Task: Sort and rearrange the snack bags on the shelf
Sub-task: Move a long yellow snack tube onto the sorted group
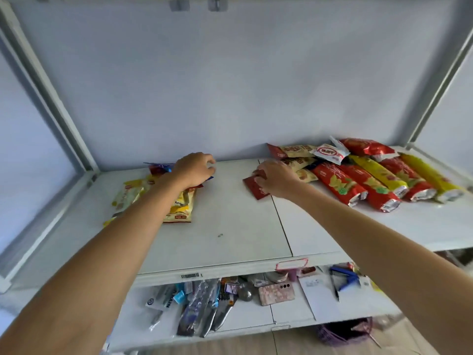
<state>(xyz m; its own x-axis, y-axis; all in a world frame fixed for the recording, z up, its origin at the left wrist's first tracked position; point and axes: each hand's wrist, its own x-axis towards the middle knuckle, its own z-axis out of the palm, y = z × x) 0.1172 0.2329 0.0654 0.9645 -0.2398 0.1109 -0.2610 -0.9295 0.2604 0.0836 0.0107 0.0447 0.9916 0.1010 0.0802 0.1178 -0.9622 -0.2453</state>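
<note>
Centre frame: right hand grasps a dark red packet, separating it; left hand pinches a blue-red bag, apparently to group it.

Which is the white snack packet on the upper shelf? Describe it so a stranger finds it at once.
Look to the upper shelf, right end, where long red and yellow bags lie side by side. At the back of that pile lies the white packet, on top of other bags. It alone is white, with a red ring printed on it.

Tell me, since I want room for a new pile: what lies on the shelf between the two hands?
Head view: bare white shelf between left hand and right hand.
</note>
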